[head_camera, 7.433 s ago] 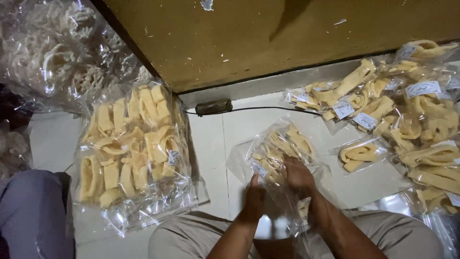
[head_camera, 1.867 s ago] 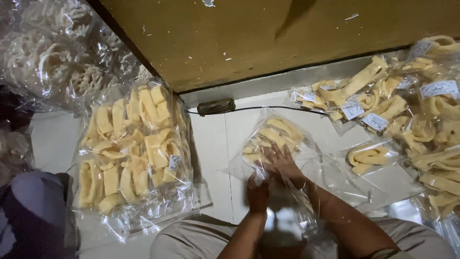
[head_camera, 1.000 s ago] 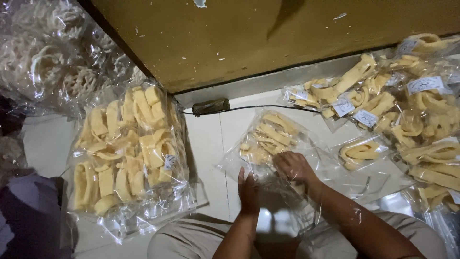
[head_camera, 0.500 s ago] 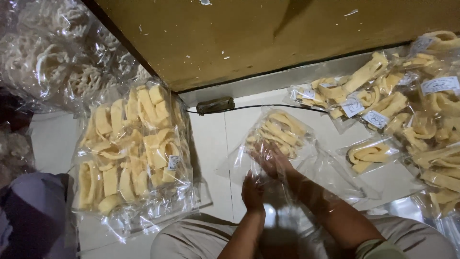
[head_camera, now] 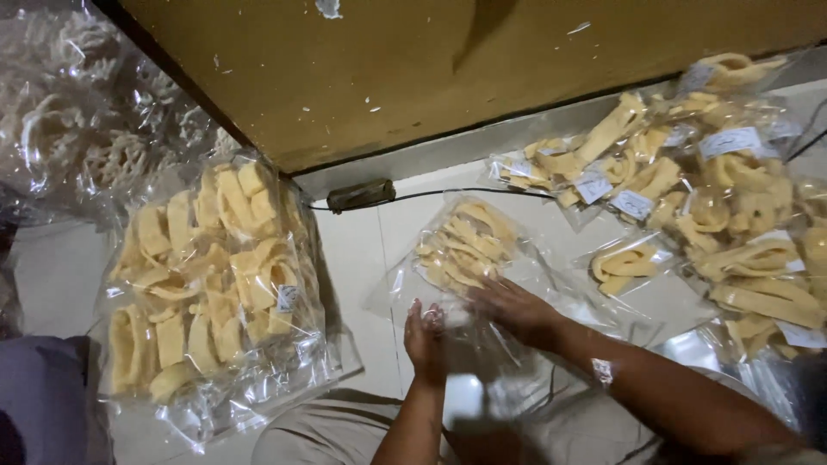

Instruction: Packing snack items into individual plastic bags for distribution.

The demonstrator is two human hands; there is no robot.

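Both hands are on a small clear bag of yellow crackers (head_camera: 465,250) that lies on the white floor (head_camera: 362,258) in front of the person's knees. The left hand (head_camera: 425,331) holds the open end of the bag with fingers pointing up, and the right hand (head_camera: 515,308) lies flat on the plastic, fingers spread (it presses, not pinches). At the left stands a big bag of crackers (head_camera: 211,288). At the right is a pile of small filled bags (head_camera: 715,198) with white labels. A black cable (head_camera: 448,194) runs along the brown wooden board (head_camera: 448,69)
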